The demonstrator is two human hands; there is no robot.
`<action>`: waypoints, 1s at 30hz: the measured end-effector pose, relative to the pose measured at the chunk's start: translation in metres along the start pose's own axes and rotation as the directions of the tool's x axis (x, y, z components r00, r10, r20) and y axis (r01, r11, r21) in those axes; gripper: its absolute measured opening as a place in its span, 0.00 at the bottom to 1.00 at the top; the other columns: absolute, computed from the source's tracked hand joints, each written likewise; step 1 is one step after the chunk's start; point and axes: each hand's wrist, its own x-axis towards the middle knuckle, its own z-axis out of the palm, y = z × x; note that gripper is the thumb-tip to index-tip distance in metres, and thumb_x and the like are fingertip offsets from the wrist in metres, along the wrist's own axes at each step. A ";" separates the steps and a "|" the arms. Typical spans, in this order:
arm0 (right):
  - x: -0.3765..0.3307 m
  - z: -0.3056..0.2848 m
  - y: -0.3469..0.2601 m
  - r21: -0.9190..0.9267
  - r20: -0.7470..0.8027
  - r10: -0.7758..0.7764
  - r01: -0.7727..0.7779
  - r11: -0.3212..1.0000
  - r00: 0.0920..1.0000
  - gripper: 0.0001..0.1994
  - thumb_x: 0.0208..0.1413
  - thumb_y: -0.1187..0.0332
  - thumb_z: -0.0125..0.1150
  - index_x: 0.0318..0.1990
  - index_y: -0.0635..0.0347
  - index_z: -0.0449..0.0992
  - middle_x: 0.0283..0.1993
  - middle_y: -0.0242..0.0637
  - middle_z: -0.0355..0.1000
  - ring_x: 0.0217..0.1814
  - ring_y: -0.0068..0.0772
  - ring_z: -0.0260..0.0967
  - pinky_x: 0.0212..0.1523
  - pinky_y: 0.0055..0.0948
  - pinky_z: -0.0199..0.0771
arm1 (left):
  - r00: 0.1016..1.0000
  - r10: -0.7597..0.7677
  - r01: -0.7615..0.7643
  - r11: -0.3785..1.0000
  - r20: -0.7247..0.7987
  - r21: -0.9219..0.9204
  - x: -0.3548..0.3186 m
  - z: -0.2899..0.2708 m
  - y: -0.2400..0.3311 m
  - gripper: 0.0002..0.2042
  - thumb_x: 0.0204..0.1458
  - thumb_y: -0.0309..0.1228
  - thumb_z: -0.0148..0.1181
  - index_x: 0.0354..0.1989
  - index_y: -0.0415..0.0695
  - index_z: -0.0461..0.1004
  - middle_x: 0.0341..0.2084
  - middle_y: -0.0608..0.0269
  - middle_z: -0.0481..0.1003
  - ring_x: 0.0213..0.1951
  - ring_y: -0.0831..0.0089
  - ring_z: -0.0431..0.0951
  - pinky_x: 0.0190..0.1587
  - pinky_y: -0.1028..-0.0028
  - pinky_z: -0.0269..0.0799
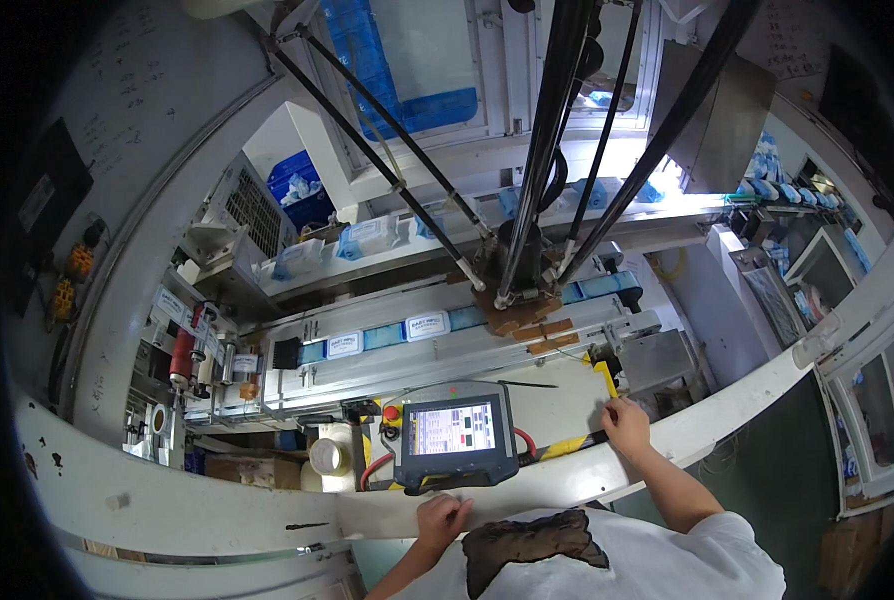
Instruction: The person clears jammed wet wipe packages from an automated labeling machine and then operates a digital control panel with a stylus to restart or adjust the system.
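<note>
My left hand [442,520] is curled closed against the white machine rail [527,505], just below the touchscreen panel [452,432]. Nothing shows in its fingers. Farther right, my right hand [626,426] is also closed, at the inner edge of the rail. Its fingers meet the lower end of a yellow angled piece [606,378]; whether they grip it is hidden. The panel lies tilted between the hands with its screen lit. A red push button [392,413] sits at its left corner, beside a yellow-and-black striped edge [565,447].
Black rods of a delta picking arm [537,200] hang over a conveyor carrying labels [427,325]. Blue-and-white packs [367,236] line a second conveyor behind. A tape roll [329,457] is left of the panel. Red rollers [182,358] stand far left; a blue crate [302,190] is behind.
</note>
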 end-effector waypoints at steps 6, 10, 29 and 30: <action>0.002 0.003 -0.004 0.004 -0.029 -0.014 0.014 1.000 0.999 0.06 0.45 0.68 0.56 0.28 0.61 0.73 0.27 0.41 0.70 0.31 0.44 0.69 0.32 0.37 0.69 | 0.968 -0.004 -0.004 0.999 -0.250 -0.034 0.083 -0.027 -0.011 0.08 0.38 0.23 0.62 0.15 0.43 0.68 0.14 0.62 0.70 0.16 0.67 0.70 0.21 0.74 0.64; 0.001 0.004 0.000 -0.036 -0.040 -0.023 0.022 0.999 0.999 0.07 0.44 0.68 0.56 0.29 0.61 0.74 0.27 0.41 0.70 0.32 0.45 0.69 0.34 0.38 0.69 | 0.885 -0.354 0.268 0.918 -0.301 -0.293 0.196 -0.040 -0.036 0.08 0.49 0.29 0.57 0.22 0.41 0.69 0.18 0.65 0.71 0.22 0.79 0.70 0.26 0.78 0.65; 0.008 0.010 -0.002 -0.233 0.042 0.076 -0.064 0.970 0.996 0.07 0.40 0.67 0.55 0.25 0.61 0.70 0.23 0.43 0.66 0.29 0.48 0.65 0.30 0.42 0.65 | 0.776 -0.610 0.590 0.612 0.161 -0.526 0.433 0.040 -0.303 0.13 0.49 0.36 0.54 0.19 0.40 0.75 0.14 0.67 0.72 0.16 0.77 0.70 0.20 0.78 0.65; 0.006 0.010 0.000 -0.235 0.049 0.080 -0.067 0.970 0.996 0.07 0.40 0.67 0.55 0.25 0.62 0.70 0.23 0.43 0.66 0.29 0.48 0.65 0.30 0.42 0.65 | 0.764 -0.615 0.612 0.593 0.197 -0.523 0.442 0.047 -0.304 0.13 0.49 0.35 0.53 0.19 0.40 0.75 0.14 0.67 0.71 0.16 0.77 0.70 0.20 0.77 0.65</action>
